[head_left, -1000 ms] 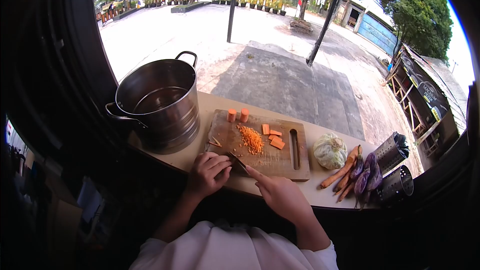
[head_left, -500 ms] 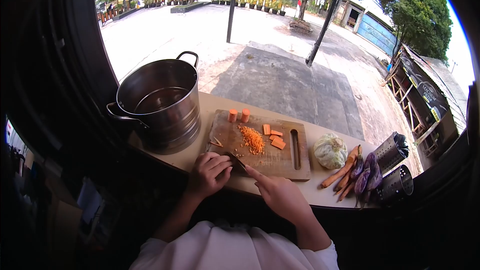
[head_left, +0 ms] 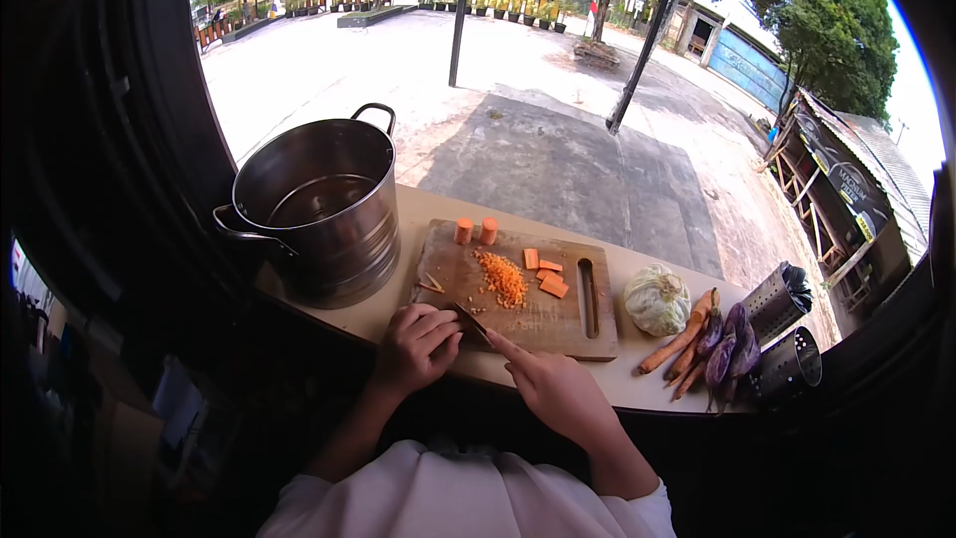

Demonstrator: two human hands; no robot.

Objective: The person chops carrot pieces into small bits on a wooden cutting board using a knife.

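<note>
My right hand (head_left: 553, 384) grips a knife (head_left: 474, 324), its index finger laid along the blade's back. The blade reaches left to the fingers of my left hand (head_left: 418, 344), which are curled at the near left edge of the wooden cutting board (head_left: 458, 279). Whatever those fingers hold, if anything, is hidden. On the board lies a heap of finely chopped carrot (head_left: 503, 279), with several flat carrot slices (head_left: 551, 279) to its right. Two upright carrot chunks (head_left: 464, 230) stand at the far edge. Thin carrot strips (head_left: 431, 284) lie near the left edge.
A large steel pot (head_left: 339, 239) stands left of the board. To the right are a cabbage (head_left: 657, 301), several carrots (head_left: 682, 349), purple eggplants (head_left: 732, 349) and two perforated metal holders (head_left: 787, 364). The counter's (head_left: 637, 394) far side faces an open paved yard.
The view has shifted very slightly. Both hands and the knife stay in nearly the same place, and the carrot pieces look unchanged.
</note>
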